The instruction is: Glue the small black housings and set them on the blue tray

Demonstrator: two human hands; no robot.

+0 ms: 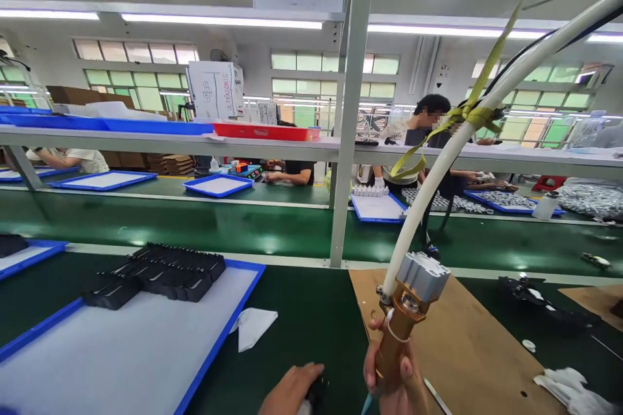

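1. Right hand (395, 379): wrapped tight round the gold body of the tool (406, 321), low in frame. The wrist and lower palm are cut off by the bottom edge.
2. Tool is tilted, with its grey cap (422, 275) up and away from the hand. The working end is hidden below the fist. A bit of blue shows just under the hand, can't tell what it is.
3. White hose (440, 172) leaves the tool just under the cap, arcs up and right of the hand, and exits at the top right. A yellow strap (474, 110) is knotted round it high up, and a black cable runs alongside.
4. Left hand (291, 390): just left of the right hand, only the fingers and part of the back in view. Its fingertips lie on a small dark part (317, 392). The part is mostly covered, so can't tell its shape or whether the hand is closed round it.
5. Cardboard (467, 343) lies on the green worktop (311, 318), under and right of the right hand.
6. Tray (209, 363), blue rim and white floor, is left of the left hand with its near end cut off. Black parts (165, 272) are bunched at its far end, too dark to separate.
7. White rag (253, 327) lies on the worktop between the tray and the left hand, just beside the rim.
8. Far right of the right hand: white cloth (574, 386), maybe gloves, clipped by the corner.
9. Beyond the post (348, 142), people work at the opposite line. One person (428, 130) is partly behind the hose.
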